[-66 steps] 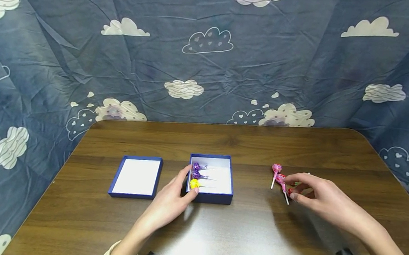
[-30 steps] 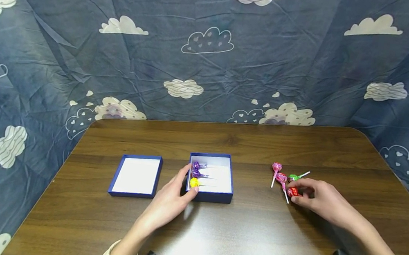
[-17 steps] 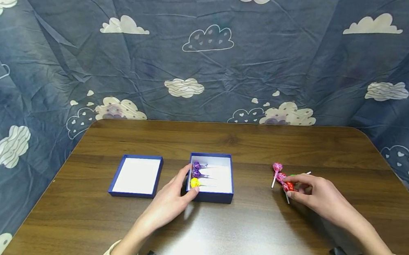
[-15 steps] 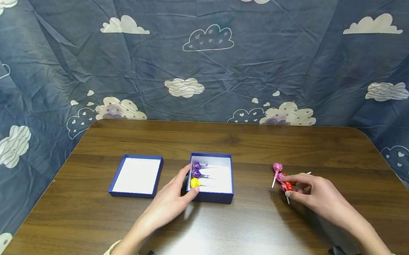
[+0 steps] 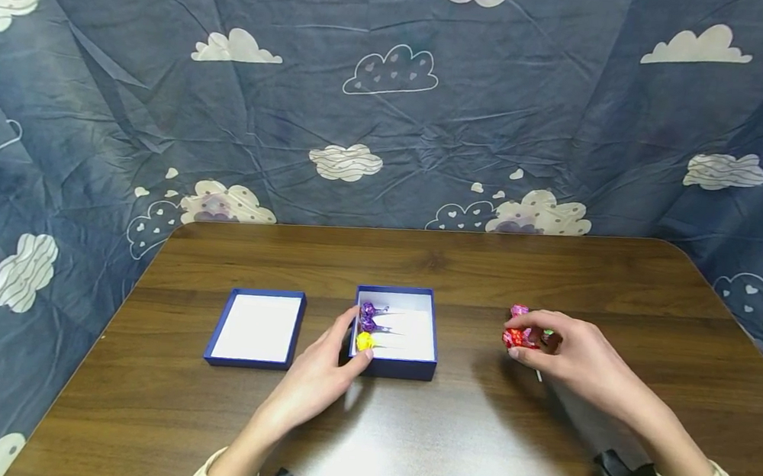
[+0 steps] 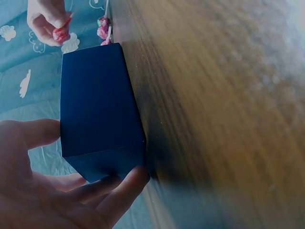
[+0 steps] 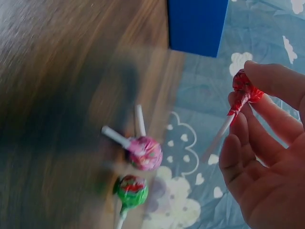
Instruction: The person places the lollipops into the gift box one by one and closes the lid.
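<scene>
Between thumb and fingertips, my right hand [image 5: 580, 357] pinches a red-wrapped lollipop [image 7: 244, 90] by its head, with the white stick pointing back toward the palm. The left wrist view has it raised off the table. Below it lie pink lollipops [image 7: 145, 153] and a green one [image 7: 132, 192], partly covered by the hand in the head view. My left hand [image 5: 312, 385] grips the near left corner of an open blue box [image 5: 403, 369], thumb on the front and fingers along the left side. Inside, two purple lollipops [image 5: 368, 317] and a yellow one [image 5: 364, 341] lie in a column, heads left.
A shallow blue lid [image 5: 255, 329] with a white inside lies left of the box. Everything stands on a brown wooden table [image 5: 459, 437]. Behind it hangs a dark blue cloth [image 5: 392, 124] with a cloud pattern.
My right hand has taken hold of the red lollipop among the others, lifted it and moved it to the left. The left hand and the box have stayed in place.
</scene>
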The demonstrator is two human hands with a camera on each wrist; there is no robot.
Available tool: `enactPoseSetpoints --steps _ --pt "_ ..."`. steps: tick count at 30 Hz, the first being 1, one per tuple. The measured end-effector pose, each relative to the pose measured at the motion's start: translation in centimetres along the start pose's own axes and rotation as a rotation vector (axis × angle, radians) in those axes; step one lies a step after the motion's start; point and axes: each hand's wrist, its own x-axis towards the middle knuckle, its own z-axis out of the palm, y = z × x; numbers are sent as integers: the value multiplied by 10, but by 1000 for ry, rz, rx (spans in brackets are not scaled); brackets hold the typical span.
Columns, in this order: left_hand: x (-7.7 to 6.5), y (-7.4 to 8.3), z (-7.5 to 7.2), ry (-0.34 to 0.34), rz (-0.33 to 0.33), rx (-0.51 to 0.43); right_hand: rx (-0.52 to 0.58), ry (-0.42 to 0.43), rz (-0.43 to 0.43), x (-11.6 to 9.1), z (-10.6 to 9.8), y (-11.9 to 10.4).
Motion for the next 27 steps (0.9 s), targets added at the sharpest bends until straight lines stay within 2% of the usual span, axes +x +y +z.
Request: enactPoseSetpoints --steps 6,12,18,27 --pt "1 0 0 -2 5 7 11 8 -63 5 6 -6" --pt "1 -1 -1 -6 2 6 94 -4 -122 10 12 -16" --pt "1 -1 -3 -5 6 11 142 -13 -124 16 17 -25" --pt "2 -1 -5 -9 14 6 156 -25 -125 29 23 -38"
